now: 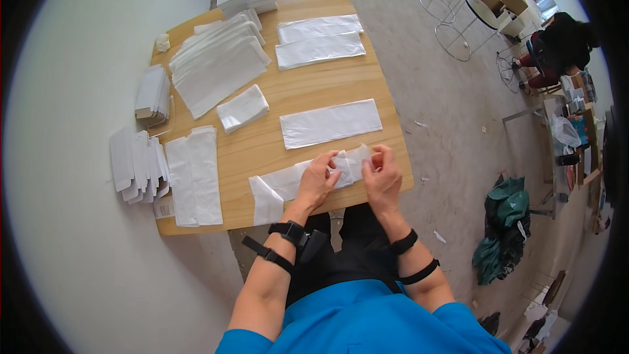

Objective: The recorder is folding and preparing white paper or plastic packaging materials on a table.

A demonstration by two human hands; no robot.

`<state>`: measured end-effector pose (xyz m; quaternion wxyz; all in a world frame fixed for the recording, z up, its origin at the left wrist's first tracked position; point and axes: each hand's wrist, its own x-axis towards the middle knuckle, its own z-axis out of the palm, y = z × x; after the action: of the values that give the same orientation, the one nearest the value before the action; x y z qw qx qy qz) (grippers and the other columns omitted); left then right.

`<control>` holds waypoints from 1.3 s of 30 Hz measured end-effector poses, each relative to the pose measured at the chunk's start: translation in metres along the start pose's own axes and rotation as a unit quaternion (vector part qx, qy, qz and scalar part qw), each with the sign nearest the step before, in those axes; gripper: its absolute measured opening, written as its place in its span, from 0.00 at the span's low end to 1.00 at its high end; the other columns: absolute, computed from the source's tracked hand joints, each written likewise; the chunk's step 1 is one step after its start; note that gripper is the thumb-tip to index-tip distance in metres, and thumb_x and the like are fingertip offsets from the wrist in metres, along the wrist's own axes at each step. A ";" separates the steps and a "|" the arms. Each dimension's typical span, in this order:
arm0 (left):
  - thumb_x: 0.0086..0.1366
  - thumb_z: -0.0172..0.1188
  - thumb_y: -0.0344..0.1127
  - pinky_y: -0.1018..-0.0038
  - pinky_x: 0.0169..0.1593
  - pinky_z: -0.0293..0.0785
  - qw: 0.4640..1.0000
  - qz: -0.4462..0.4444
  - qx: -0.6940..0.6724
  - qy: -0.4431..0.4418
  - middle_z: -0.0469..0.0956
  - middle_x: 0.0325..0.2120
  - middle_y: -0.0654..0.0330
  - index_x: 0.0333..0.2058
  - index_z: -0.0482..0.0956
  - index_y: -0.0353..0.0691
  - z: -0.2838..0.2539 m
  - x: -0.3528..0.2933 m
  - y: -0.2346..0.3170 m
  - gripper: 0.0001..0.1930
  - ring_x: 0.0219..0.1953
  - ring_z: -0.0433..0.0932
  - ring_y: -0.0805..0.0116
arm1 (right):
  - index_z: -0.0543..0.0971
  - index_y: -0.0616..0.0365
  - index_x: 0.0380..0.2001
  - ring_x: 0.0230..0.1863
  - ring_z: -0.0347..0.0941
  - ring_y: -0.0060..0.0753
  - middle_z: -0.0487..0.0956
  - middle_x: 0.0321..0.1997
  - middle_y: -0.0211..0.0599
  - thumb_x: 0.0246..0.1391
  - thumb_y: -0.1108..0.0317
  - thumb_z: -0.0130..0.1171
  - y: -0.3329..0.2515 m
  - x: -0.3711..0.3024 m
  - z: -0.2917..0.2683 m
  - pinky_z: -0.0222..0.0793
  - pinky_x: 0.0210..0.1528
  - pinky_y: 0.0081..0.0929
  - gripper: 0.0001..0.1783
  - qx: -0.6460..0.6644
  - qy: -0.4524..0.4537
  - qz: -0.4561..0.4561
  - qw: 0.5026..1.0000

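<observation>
A long, thin white sheet point(286, 179), partly see-through, lies folded along the table's near edge, its left end turned down at an angle. My left hand point(318, 180) rests on its middle, fingers curled and thumb pressed against it. At the sheet's right end, my right hand point(382, 174) pinches a lifted corner between thumb and fingers. Just beyond both hands lies a flat white folded strip point(331, 123), touched by neither. What the sheet may wrap inside its folds cannot be made out.
The wooden table point(246, 151) also carries fanned white sheets point(219, 65), a small folded stack point(243, 108), folded strips point(320, 50) and white boxes point(152, 92). A wall point(85, 124) borders it on the left. Rightward are a dark green bag point(504, 223), stools and a seated person point(557, 49).
</observation>
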<state>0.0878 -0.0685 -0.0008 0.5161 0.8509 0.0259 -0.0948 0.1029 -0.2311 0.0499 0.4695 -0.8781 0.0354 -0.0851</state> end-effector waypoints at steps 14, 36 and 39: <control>0.55 0.65 0.32 0.76 0.33 0.72 0.943 -0.149 -0.172 0.244 0.78 0.25 0.59 0.56 0.62 0.30 -0.013 -0.025 -0.025 0.31 0.27 0.76 0.72 | 0.77 0.60 0.26 0.20 0.72 0.30 0.76 0.20 0.36 0.50 0.67 0.63 -0.008 -0.037 0.035 0.67 0.24 0.28 0.08 0.018 -0.071 -0.010 0.997; 0.51 0.67 0.30 0.68 0.34 0.73 0.966 -0.082 0.120 0.213 0.73 0.30 0.58 0.59 0.63 0.38 -0.027 -0.019 -0.027 0.36 0.27 0.74 0.62 | 0.77 0.59 0.23 0.27 0.76 0.47 0.79 0.23 0.42 0.45 0.63 0.65 0.040 0.003 0.048 0.70 0.31 0.40 0.11 -0.091 -0.103 0.112 0.984; 0.53 0.67 0.32 0.69 0.37 0.72 0.969 -0.076 0.127 0.198 0.71 0.32 0.57 0.57 0.65 0.38 -0.036 -0.021 -0.025 0.32 0.31 0.73 0.63 | 0.77 0.59 0.23 0.25 0.75 0.44 0.77 0.22 0.40 0.46 0.65 0.64 0.033 0.001 0.049 0.69 0.30 0.38 0.10 -0.076 -0.089 0.058 0.991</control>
<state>0.0679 -0.0238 -0.0028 0.3792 0.9070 0.1800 0.0346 0.1136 -0.2098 -0.0040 0.4070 -0.9117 0.0509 0.0233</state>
